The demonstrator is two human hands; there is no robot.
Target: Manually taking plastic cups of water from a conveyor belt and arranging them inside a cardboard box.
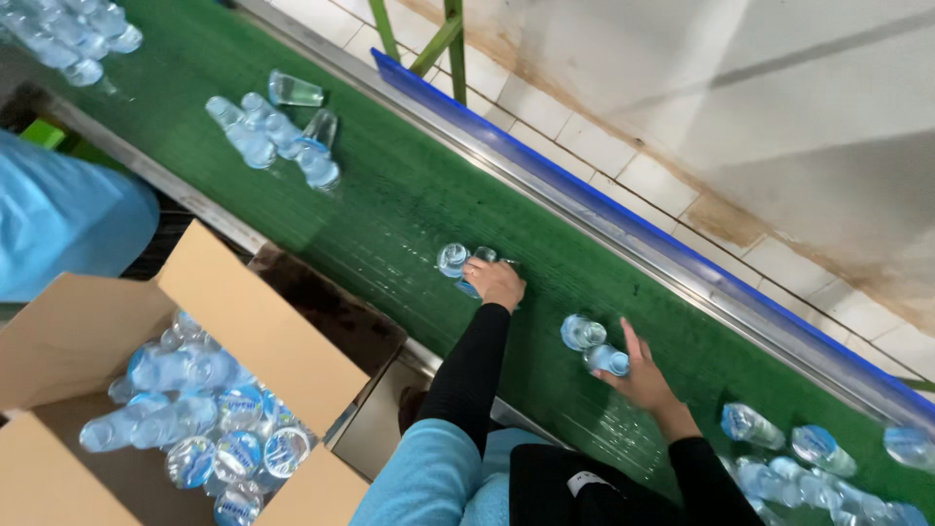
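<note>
A green conveyor belt (409, 205) runs diagonally across the view, bounded on its far side by a blue rail (623, 219) with a metal strip beneath it, and on the near side by a metal edge (175, 190) just beside an open cardboard box (253, 321). Between the clusters of small clear water cups the belt shows wide bare stretches, largest around its middle, between the far cluster of cups (278, 131) and the two hands. The left hand (497, 282) lies palm down on the belt, its fingers (479, 268) curled over a few water cups (458, 261) that lie on their sides; how firmly it grips them cannot be told. The right hand (643, 380) reaches in from the right with its fingers (631, 341) spread and loose, touching a pair of cups (594, 346) lying on the belt, not closed around them. More cups (818, 458) are heaped at the lower right, near the right forearm, and another pile (68, 34) sits at the upper left corner. The box, its flaps standing open, holds many cups (195, 419) stacked on their sides. A light blue sleeve (58, 219) of another person shows at the left edge.
</note>
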